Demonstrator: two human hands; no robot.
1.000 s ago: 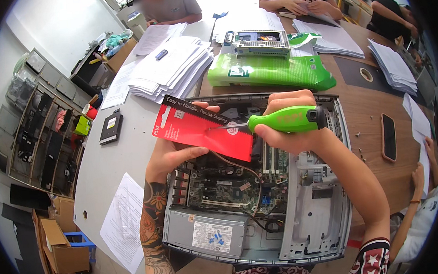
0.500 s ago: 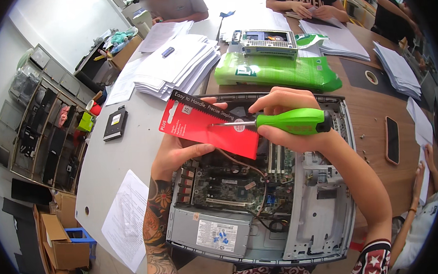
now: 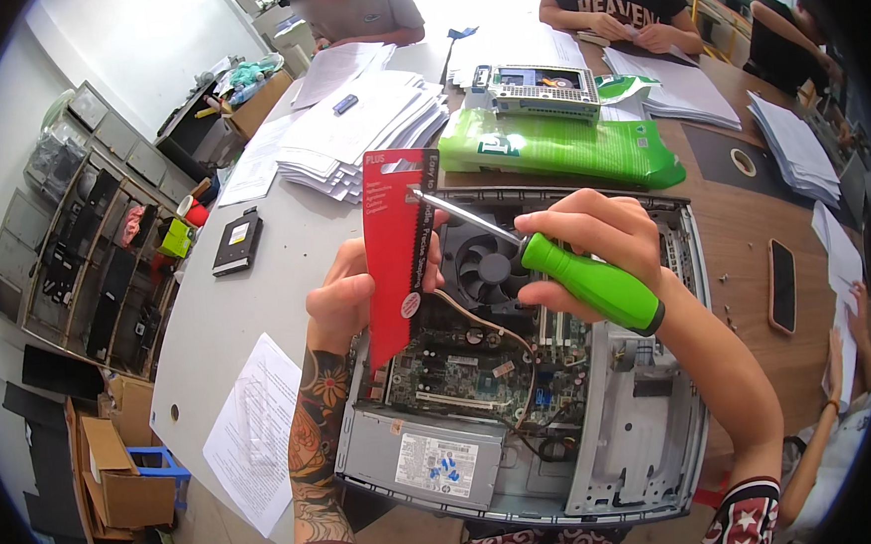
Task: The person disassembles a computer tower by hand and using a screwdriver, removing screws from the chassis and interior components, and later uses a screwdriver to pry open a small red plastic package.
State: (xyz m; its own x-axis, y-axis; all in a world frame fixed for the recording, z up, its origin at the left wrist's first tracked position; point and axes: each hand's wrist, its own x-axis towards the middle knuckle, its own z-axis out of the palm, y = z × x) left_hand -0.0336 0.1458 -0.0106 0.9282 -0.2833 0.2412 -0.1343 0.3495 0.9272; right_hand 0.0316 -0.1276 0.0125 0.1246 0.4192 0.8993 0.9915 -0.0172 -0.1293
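Note:
My left hand (image 3: 340,290) grips a red and black cardboard package card (image 3: 388,275), held nearly upright. A green-handled screwdriver (image 3: 593,284) is in my right hand (image 3: 605,234), its metal shaft pointing up and left. The screwdriver's tip is at the upper part of the card; whether it touches is hard to tell. Below both hands lies an opened desktop computer case (image 3: 625,430). Inside it are a black cooling fan (image 3: 488,269), a green circuit board (image 3: 452,371) with cables, and a grey power supply (image 3: 374,445).
Behind the case lies a green plastic bag (image 3: 558,150) with a metal drive cage (image 3: 544,94) on it. Stacked papers (image 3: 348,143) and a black drive (image 3: 238,242) are to the left. A phone (image 3: 781,286) and small screws lie right. Other people sit around the table.
My left hand has turned the red card from slanting sideways to nearly upright, uncovering the fan. The screwdriver has tilted, with its handle lower and its tip higher.

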